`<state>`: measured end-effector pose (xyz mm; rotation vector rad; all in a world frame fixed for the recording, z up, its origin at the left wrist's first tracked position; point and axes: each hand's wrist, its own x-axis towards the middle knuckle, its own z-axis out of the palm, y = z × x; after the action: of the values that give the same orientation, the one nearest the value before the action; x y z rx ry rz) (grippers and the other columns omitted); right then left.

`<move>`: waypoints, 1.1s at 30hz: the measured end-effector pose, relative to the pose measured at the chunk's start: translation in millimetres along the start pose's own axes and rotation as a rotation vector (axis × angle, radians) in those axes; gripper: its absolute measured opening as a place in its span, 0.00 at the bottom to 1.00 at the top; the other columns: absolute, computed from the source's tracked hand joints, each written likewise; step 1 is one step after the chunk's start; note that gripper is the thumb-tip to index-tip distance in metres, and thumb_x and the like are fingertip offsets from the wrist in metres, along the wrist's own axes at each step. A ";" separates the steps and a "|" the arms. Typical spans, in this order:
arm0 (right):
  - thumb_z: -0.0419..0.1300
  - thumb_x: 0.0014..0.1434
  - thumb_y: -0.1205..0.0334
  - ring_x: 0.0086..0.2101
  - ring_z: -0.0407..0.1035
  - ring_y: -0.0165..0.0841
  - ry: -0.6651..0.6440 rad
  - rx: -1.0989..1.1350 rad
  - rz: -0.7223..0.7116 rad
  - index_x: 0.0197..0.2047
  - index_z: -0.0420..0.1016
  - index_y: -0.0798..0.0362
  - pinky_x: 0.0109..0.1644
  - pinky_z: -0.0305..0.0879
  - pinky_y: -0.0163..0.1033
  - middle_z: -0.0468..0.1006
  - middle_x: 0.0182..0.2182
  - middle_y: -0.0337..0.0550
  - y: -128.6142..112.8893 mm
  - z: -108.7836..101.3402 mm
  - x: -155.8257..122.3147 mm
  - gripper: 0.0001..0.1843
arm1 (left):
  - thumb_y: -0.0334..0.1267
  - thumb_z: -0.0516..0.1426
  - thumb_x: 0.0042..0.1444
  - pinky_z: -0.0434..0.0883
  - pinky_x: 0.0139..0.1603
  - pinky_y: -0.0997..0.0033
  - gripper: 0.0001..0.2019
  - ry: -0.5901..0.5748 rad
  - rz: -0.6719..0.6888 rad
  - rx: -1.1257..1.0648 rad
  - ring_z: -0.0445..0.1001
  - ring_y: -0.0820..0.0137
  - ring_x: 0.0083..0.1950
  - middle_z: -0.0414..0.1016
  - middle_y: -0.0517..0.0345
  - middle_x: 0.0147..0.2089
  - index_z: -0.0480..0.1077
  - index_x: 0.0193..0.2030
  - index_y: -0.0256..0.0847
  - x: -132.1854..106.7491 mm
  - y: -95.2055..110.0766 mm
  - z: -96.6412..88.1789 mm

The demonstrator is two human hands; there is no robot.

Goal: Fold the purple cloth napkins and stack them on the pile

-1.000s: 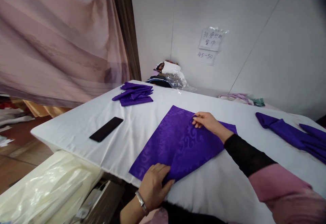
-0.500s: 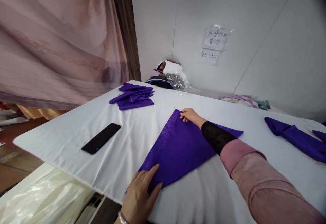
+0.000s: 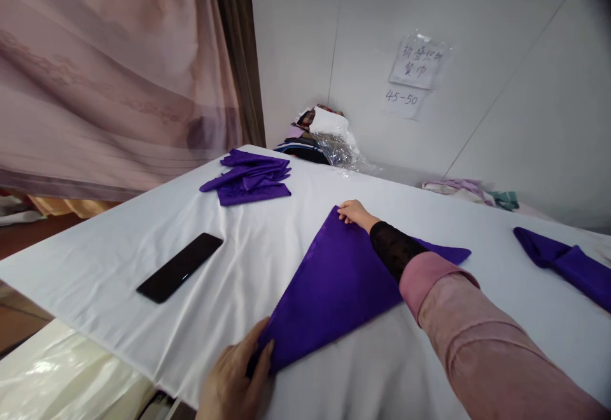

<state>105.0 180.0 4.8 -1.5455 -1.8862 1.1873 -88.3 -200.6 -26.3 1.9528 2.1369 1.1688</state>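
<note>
A purple cloth napkin (image 3: 329, 286) lies folded into a triangle on the white tablecloth (image 3: 229, 267). My right hand (image 3: 356, 213) is closed on its far corner, fingertips pinched together at the edge. At the near left corner, my left hand (image 3: 238, 369) has its thumb and fingers closed around the cloth. My right forearm passes over the napkin's right part, whose pointed end shows beyond the sleeve.
A black phone (image 3: 180, 267) lies left of the napkin. Crumpled purple cloths (image 3: 252, 181) sit at the far left, and a folded purple cloth (image 3: 568, 267) lies at the right. Piled fabrics and plastic (image 3: 319, 133) rest against the wall beneath a paper sign (image 3: 415, 63).
My left hand has gone from resting over the napkin's near edge to gripping its left corner, a little lower and further left. My right hand keeps its pinch. The view has shifted slightly.
</note>
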 end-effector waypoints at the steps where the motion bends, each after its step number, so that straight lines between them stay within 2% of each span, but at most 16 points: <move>1: 0.61 0.55 0.68 0.14 0.63 0.21 0.002 -0.010 -0.001 0.30 0.71 0.58 0.16 0.55 0.26 0.77 0.21 0.39 1.3 0.6 2.0 0.03 | 0.48 0.53 0.58 0.76 0.32 0.72 0.20 0.008 0.013 0.005 0.77 0.68 0.27 0.80 0.57 0.33 0.70 0.53 0.41 -0.2 -0.9 0.7; 6: 0.61 0.56 0.68 0.14 0.62 0.21 0.016 -0.085 -0.028 0.31 0.72 0.57 0.18 0.56 0.26 0.78 0.24 0.39 2.8 1.8 7.9 0.02 | 0.48 0.54 0.58 0.75 0.27 0.74 0.20 0.034 0.015 0.015 0.75 0.70 0.25 0.78 0.60 0.30 0.68 0.54 0.42 -0.8 -2.2 0.2; 10: 0.60 0.55 0.68 0.14 0.61 0.21 0.037 -0.175 -0.055 0.31 0.74 0.57 0.21 0.58 0.28 0.77 0.22 0.38 -0.2 2.0 10.0 0.02 | 0.50 0.54 0.57 0.76 0.35 0.73 0.22 0.039 -0.020 0.051 0.77 0.69 0.31 0.77 0.63 0.32 0.66 0.56 0.47 -1.8 -4.4 -2.4; 13: 0.59 0.55 0.67 0.14 0.61 0.21 0.065 -0.240 -0.064 0.31 0.75 0.56 0.22 0.57 0.28 0.76 0.21 0.37 -1.7 2.0 11.7 0.04 | 0.51 0.55 0.56 0.76 0.37 0.72 0.22 0.029 -0.047 0.065 0.77 0.69 0.32 0.76 0.64 0.33 0.65 0.56 0.49 -3.3 -6.7 -3.2; 17: 0.59 0.54 0.67 0.17 0.63 0.23 0.082 -0.302 -0.072 0.31 0.76 0.56 0.24 0.57 0.29 0.76 0.21 0.37 -1.7 2.9 13.9 0.05 | 0.50 0.55 0.56 0.76 0.39 0.72 0.22 0.020 -0.049 0.077 0.77 0.69 0.33 0.76 0.63 0.33 0.65 0.56 0.49 -6.4 -11.1 -1.7; 26: 0.59 0.52 0.64 0.22 0.67 0.26 0.118 -0.417 -0.042 0.29 0.75 0.54 0.28 0.57 0.31 0.76 0.22 0.38 -3.3 6.8 15.5 0.05 | 0.50 0.53 0.57 0.77 0.37 0.70 0.20 0.015 -0.154 0.063 0.77 0.68 0.31 0.75 0.63 0.32 0.67 0.55 0.49 -8.0 -11.7 1.4; 33: 0.60 0.52 0.60 0.30 0.69 0.33 0.227 -0.468 -0.046 0.34 0.73 0.52 0.32 0.59 0.34 0.76 0.27 0.41 -2.1 11.2 14.8 0.06 | 0.53 0.53 0.56 0.76 0.37 0.71 0.20 0.050 -0.183 0.054 0.77 0.68 0.31 0.75 0.62 0.31 0.69 0.52 0.47 -7.6 -9.2 -0.9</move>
<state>91.0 190.0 -2.4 -1.7678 -2.1230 0.5381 -94.9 -207.0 -34.0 1.7192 2.3370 1.1509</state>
